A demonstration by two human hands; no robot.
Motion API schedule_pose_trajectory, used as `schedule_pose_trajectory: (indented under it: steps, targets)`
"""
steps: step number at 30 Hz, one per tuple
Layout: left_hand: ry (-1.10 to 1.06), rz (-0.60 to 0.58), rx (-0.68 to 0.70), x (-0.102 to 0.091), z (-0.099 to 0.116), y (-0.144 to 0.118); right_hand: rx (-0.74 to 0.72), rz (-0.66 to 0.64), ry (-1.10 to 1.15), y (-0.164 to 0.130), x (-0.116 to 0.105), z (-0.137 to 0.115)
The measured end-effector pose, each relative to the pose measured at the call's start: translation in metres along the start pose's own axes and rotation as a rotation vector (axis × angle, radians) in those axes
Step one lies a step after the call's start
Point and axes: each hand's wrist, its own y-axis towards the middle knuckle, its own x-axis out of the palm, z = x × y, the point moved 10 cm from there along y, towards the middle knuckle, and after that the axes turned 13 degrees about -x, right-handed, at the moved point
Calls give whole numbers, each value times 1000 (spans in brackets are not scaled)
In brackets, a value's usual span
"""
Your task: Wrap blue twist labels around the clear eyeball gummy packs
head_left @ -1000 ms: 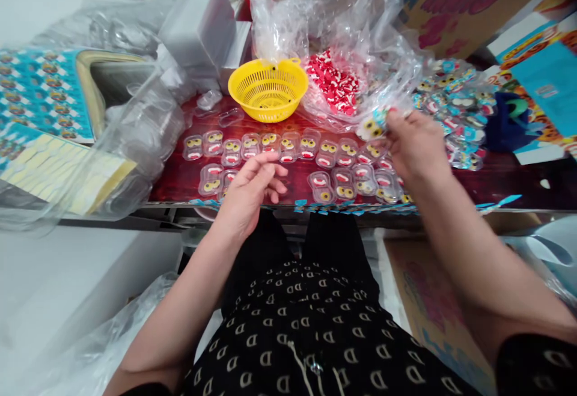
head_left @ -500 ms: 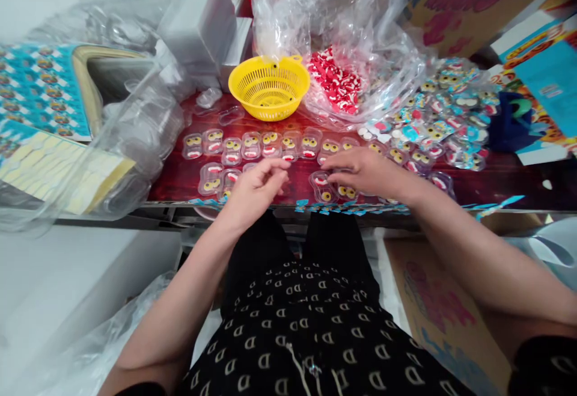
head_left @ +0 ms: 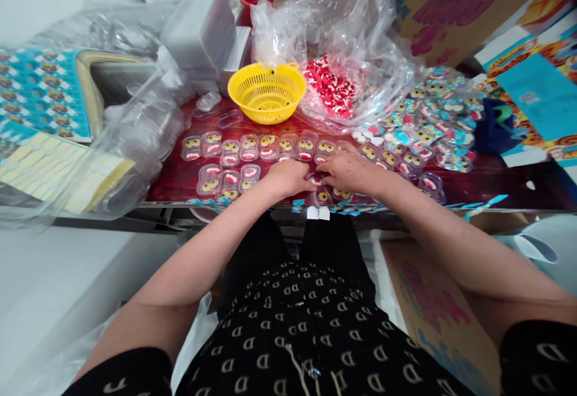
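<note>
My left hand and my right hand meet at the near edge of the dark red table, fingers down on a small clear blister case with yellow eyes and a red mouth inside. Both hands pinch or press this case; the fingers hide most of it. Rows of like filled cases lie to the left and behind. A loose heap of sealed cases with blue backing lies to the right of my right hand.
A yellow plastic basket stands behind the rows. A clear bag of red-and-white mouth pieces sits beside it. Bags of empty clear shells and printed blue card sheets fill the left. Cardboard boxes stand at the back right.
My right hand came back from the heap at the right, dropping what it held, and moved to the near edge. My left hand slid right to meet it on one case.
</note>
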Motion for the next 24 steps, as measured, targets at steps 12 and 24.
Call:
schedule_pose_trajectory:
  steps: [12, 24]
  targets:
    - [125, 21, -132, -1, -8, 3, 22, -106, 49, 14, -2, -2]
    - [125, -18, -107, 4, -8, 2, 66, -208, 11, 17, -2, 1]
